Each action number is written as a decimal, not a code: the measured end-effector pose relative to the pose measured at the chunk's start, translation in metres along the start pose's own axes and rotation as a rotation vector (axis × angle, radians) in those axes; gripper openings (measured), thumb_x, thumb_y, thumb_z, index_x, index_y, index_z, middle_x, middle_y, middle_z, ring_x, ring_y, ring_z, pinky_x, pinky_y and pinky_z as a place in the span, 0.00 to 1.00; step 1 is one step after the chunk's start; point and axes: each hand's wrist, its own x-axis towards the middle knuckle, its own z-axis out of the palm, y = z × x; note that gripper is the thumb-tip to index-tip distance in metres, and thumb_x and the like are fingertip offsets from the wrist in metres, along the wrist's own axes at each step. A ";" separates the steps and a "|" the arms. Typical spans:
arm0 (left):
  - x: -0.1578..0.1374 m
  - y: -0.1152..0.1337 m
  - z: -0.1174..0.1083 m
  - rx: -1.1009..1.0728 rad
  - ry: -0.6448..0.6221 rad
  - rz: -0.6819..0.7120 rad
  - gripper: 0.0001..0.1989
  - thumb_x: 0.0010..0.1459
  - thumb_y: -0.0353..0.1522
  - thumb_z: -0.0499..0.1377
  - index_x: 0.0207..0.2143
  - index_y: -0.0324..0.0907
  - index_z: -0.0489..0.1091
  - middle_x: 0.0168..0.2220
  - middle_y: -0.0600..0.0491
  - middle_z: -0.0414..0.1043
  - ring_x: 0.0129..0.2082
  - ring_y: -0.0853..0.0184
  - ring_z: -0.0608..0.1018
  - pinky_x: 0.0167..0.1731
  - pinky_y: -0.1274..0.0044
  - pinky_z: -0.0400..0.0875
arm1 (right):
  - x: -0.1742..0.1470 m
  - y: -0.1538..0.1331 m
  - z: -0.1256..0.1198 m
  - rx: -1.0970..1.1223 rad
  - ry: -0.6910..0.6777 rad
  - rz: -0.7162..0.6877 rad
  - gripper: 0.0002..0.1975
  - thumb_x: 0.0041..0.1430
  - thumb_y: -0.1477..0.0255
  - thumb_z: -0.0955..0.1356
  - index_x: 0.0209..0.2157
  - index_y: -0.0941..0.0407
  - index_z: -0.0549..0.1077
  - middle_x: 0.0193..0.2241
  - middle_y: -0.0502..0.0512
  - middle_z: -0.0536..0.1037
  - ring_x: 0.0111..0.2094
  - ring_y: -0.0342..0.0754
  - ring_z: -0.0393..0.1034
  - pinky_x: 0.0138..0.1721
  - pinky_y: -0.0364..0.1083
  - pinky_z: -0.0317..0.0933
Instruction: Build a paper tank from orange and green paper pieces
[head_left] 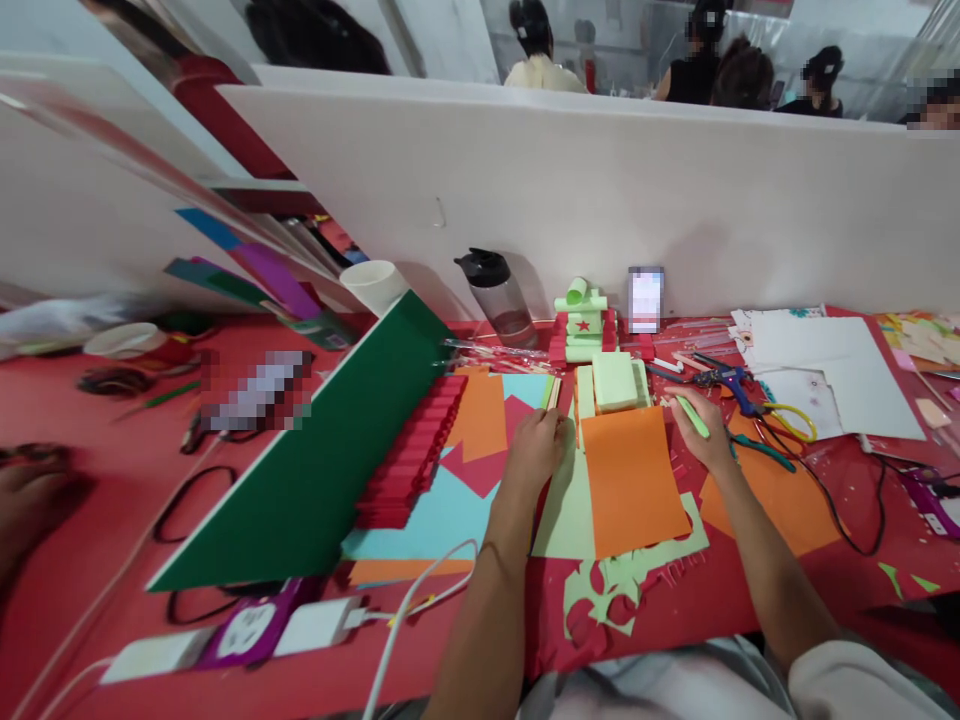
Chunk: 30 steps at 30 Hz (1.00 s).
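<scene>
My left hand (536, 445) is curled over the coloured paper, beside thin pale strips (553, 392); what its fingers grip is hidden. In my right hand (703, 440) is a slim light-green pen-like stick (691, 416). Between the hands lies an orange paper sheet (634, 480), over a light-green sheet (562, 520). Just beyond it sits a light-green block (615, 380). Farther back stands a light-green paper tank model (585, 325) with a red star. Nearest me is a cut-out light-green scrap (600, 610).
A green board (300, 480) leans at left beside red paper rolls (412, 450). A bottle (499, 295) and a phone (646, 300) stand by the white partition (562, 180). At right lie a glue gun (731, 385), yellow-handled scissors (795, 422) and pliers (761, 450). Another person's hand (34, 500) is far left.
</scene>
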 end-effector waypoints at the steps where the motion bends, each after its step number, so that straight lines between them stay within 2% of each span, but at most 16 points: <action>1: 0.000 0.000 0.001 0.002 -0.003 0.001 0.12 0.68 0.30 0.52 0.45 0.38 0.74 0.42 0.41 0.77 0.44 0.54 0.77 0.44 0.67 0.71 | 0.000 0.001 0.000 0.021 0.029 0.039 0.17 0.71 0.59 0.64 0.49 0.53 0.79 0.46 0.59 0.84 0.47 0.55 0.79 0.50 0.53 0.70; 3: 0.001 -0.001 0.001 0.009 -0.006 -0.003 0.11 0.68 0.29 0.52 0.45 0.37 0.74 0.42 0.40 0.77 0.45 0.52 0.77 0.46 0.65 0.71 | -0.001 0.002 -0.001 0.068 0.064 0.108 0.20 0.71 0.55 0.63 0.48 0.53 0.80 0.43 0.58 0.84 0.42 0.54 0.79 0.47 0.52 0.71; 6: 0.001 -0.001 0.000 0.007 0.005 -0.019 0.12 0.69 0.30 0.51 0.45 0.36 0.73 0.41 0.38 0.76 0.45 0.51 0.77 0.47 0.62 0.71 | -0.002 0.001 -0.001 0.115 0.089 0.158 0.22 0.70 0.52 0.63 0.39 0.53 0.81 0.33 0.56 0.83 0.34 0.52 0.76 0.41 0.50 0.70; 10: -0.003 0.004 -0.009 -0.136 0.151 -0.051 0.15 0.72 0.35 0.47 0.50 0.38 0.70 0.47 0.38 0.72 0.42 0.54 0.78 0.42 0.63 0.75 | -0.004 -0.006 0.001 0.214 0.092 0.176 0.20 0.68 0.53 0.65 0.36 0.54 0.79 0.24 0.51 0.75 0.26 0.48 0.68 0.32 0.47 0.67; 12: -0.007 0.012 -0.015 -0.208 0.199 -0.007 0.15 0.73 0.35 0.46 0.52 0.41 0.68 0.51 0.40 0.70 0.44 0.58 0.79 0.43 0.67 0.76 | -0.006 -0.011 0.004 0.323 0.049 0.193 0.16 0.65 0.55 0.69 0.37 0.54 0.77 0.24 0.49 0.73 0.24 0.45 0.66 0.28 0.45 0.64; 14: -0.011 0.022 -0.021 -0.342 0.234 0.140 0.12 0.73 0.34 0.48 0.50 0.44 0.69 0.50 0.44 0.72 0.46 0.61 0.78 0.47 0.69 0.75 | -0.009 -0.015 0.008 0.432 0.007 0.198 0.14 0.61 0.57 0.73 0.35 0.53 0.75 0.25 0.48 0.73 0.23 0.43 0.65 0.26 0.43 0.62; 16: -0.015 0.035 -0.024 -0.484 0.213 0.293 0.10 0.72 0.36 0.52 0.48 0.44 0.71 0.46 0.47 0.75 0.45 0.62 0.79 0.46 0.70 0.75 | -0.012 -0.019 0.012 0.502 -0.061 0.197 0.14 0.57 0.58 0.75 0.34 0.53 0.75 0.26 0.48 0.74 0.23 0.42 0.65 0.25 0.42 0.62; 18: -0.017 0.046 -0.024 -0.560 0.164 0.356 0.10 0.72 0.37 0.53 0.46 0.44 0.72 0.44 0.47 0.78 0.45 0.62 0.79 0.46 0.70 0.75 | -0.014 -0.023 0.015 0.541 -0.146 0.205 0.15 0.58 0.57 0.74 0.35 0.54 0.77 0.26 0.49 0.76 0.23 0.42 0.67 0.25 0.42 0.64; 20: -0.019 0.054 -0.022 -0.595 0.120 0.376 0.11 0.72 0.37 0.54 0.45 0.44 0.74 0.44 0.47 0.79 0.45 0.62 0.80 0.46 0.70 0.75 | -0.014 -0.027 0.017 0.566 -0.193 0.218 0.16 0.60 0.55 0.72 0.37 0.54 0.79 0.26 0.50 0.77 0.23 0.43 0.68 0.24 0.43 0.65; 22: -0.020 0.059 -0.021 -0.613 0.109 0.385 0.11 0.72 0.37 0.54 0.45 0.44 0.75 0.43 0.47 0.80 0.44 0.62 0.80 0.45 0.71 0.75 | -0.013 -0.030 0.018 0.559 -0.181 0.221 0.16 0.60 0.55 0.72 0.37 0.55 0.80 0.25 0.51 0.78 0.22 0.43 0.69 0.24 0.43 0.65; 26: -0.020 0.060 -0.017 -0.639 0.149 0.410 0.10 0.71 0.36 0.55 0.45 0.44 0.75 0.42 0.48 0.80 0.43 0.63 0.81 0.44 0.73 0.75 | -0.013 -0.031 0.019 0.533 -0.149 0.223 0.14 0.60 0.58 0.72 0.36 0.55 0.81 0.26 0.52 0.79 0.23 0.43 0.70 0.26 0.42 0.66; 30: -0.020 0.059 -0.012 -0.644 0.156 0.405 0.09 0.71 0.36 0.56 0.46 0.45 0.75 0.42 0.49 0.80 0.43 0.63 0.81 0.45 0.73 0.75 | -0.013 -0.029 0.020 0.512 -0.187 0.224 0.13 0.60 0.60 0.73 0.36 0.55 0.82 0.28 0.53 0.81 0.26 0.45 0.73 0.29 0.44 0.69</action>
